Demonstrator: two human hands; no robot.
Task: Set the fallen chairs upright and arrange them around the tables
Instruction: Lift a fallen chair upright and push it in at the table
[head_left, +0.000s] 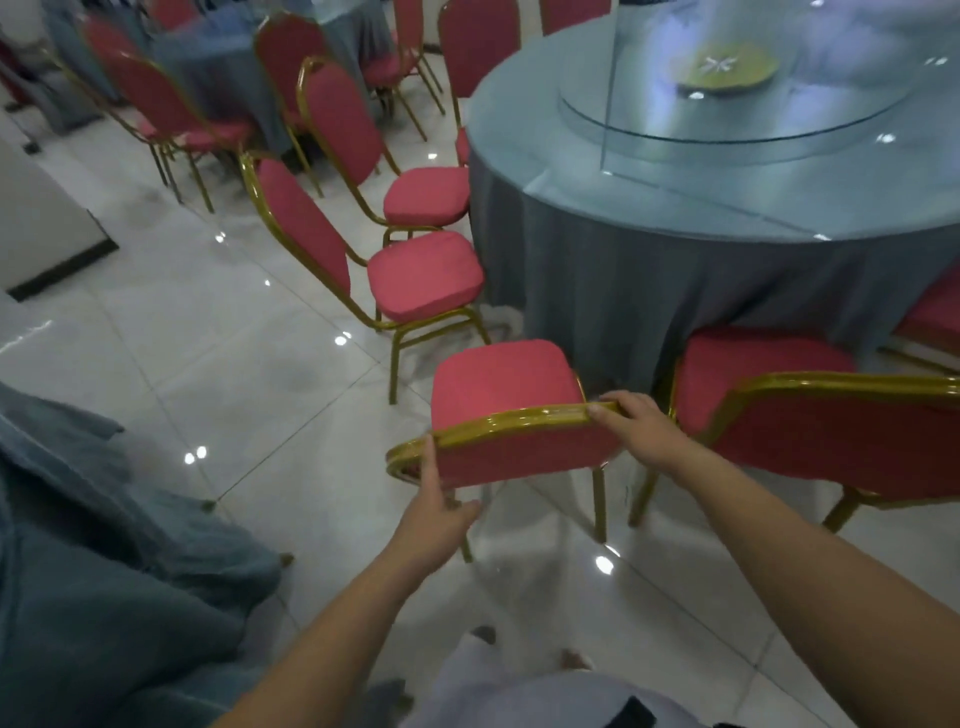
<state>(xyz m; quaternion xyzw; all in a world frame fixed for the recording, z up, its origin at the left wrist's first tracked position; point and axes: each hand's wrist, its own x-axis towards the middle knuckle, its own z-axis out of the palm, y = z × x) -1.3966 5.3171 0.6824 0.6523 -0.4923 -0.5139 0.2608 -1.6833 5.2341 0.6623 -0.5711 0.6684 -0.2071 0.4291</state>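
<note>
Left hand (441, 501): clasps the left corner of the held chair's (501, 382) gold-framed backrest, thumb up the front.
Right hand (631, 428): fingers curled over the right end of that top rail.
Held chair: upright on the tiled floor (234, 364), seat facing the round table (675, 270), close to its grey-blue cloth.
Neighbour chairs: one (831, 441) just right, another (426, 273) left, both upright.
Glass turntable (727, 119): on the tabletop.

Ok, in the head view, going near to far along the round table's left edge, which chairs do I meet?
Held chair → second chair → third chair → fourth chair, mostly just its back showing past the table.
</note>
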